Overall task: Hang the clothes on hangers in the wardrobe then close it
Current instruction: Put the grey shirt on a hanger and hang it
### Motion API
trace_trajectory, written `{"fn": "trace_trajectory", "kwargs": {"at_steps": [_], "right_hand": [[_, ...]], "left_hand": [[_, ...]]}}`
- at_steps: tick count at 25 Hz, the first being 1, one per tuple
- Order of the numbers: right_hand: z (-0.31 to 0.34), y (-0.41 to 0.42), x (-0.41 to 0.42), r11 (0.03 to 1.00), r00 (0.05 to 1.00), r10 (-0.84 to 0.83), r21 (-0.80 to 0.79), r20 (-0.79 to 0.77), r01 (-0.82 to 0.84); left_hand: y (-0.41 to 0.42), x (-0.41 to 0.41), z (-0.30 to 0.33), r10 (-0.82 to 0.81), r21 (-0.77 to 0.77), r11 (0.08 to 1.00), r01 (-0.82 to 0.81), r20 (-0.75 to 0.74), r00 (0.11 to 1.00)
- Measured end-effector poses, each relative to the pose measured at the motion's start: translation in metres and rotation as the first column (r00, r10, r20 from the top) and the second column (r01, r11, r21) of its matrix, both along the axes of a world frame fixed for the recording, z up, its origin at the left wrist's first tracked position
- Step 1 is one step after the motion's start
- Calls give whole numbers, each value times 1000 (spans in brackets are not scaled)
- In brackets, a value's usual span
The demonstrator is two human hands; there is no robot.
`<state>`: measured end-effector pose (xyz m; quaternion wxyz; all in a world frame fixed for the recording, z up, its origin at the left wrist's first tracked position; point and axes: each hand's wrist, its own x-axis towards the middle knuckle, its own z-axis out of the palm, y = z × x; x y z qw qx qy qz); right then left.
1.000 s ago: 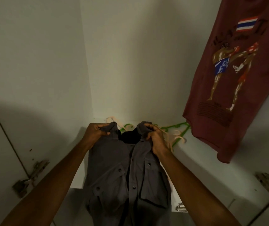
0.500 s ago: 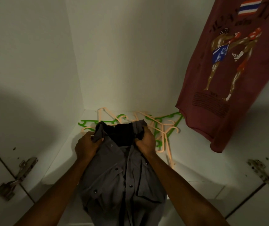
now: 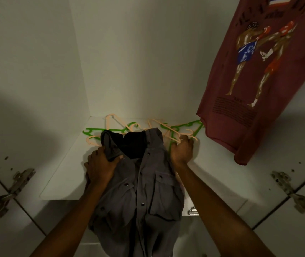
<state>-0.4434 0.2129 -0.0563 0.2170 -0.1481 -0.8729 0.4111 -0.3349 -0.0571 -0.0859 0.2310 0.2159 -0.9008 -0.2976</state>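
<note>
Grey shirt point(image 3: 138, 191) collar clenched in left hand point(image 3: 99, 164); right hand point(image 3: 182, 151) fingers curl around peach hanger point(image 3: 177, 134).

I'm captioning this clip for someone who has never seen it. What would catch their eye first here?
Most striking is the maroon T-shirt with its kickboxer print, hanging at the upper right. Low in the middle, a grey button shirt drapes over the shelf edge, its collar gripped by the left hand. Behind it lies a tangle of green and peach hangers, which the right hand is reaching into.
</note>
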Motion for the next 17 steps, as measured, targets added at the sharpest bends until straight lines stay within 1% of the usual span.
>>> {"fn": "trace_trajectory", "kwargs": {"at_steps": [2, 4, 5, 7, 10, 11, 13, 15, 16, 17], "right_hand": [[-9, 26, -8, 995, 985, -29, 99, 172, 12], [-14, 38, -11, 995, 955, 11, 89, 297, -39], [-14, 42, -13, 997, 951, 32, 52, 307, -50], [-7, 44, -15, 1000, 957, 27, -12, 290, -24], [10, 44, -20, 999, 970, 11, -39, 243, -2], [16, 45, -20, 996, 972, 15, -85, 233, 5], [25, 48, -26, 957, 980, 71, -289, 183, -15], [35, 48, -33, 864, 984, 146, -497, 106, -74], [41, 48, -35, 839, 985, 165, -533, 58, -109], [48, 48, -37, 834, 984, 179, -531, 6, -149]], "left_hand": [[-1, 1, 0, 2, 20, 1000, -2, -35, 999], [-4, 1, -4, -4, 24, 1000, 5, -46, 999], [-5, 0, -6, -10, 17, 1000, 10, -48, 999], [-9, -2, -10, -20, 10, 1000, 20, -52, 998], [-12, -4, -13, -16, -10, 1000, 15, -60, 998], [-11, -3, -12, -20, -13, 1000, 19, -62, 998], [-9, -1, -10, -12, -37, 999, 9, -72, 997], [-3, 2, -6, 20, -117, 993, -31, -91, 996], [1, 5, -3, 32, -179, 983, -51, -107, 994], [4, 7, 1, 44, -242, 967, -75, -130, 991]]}}
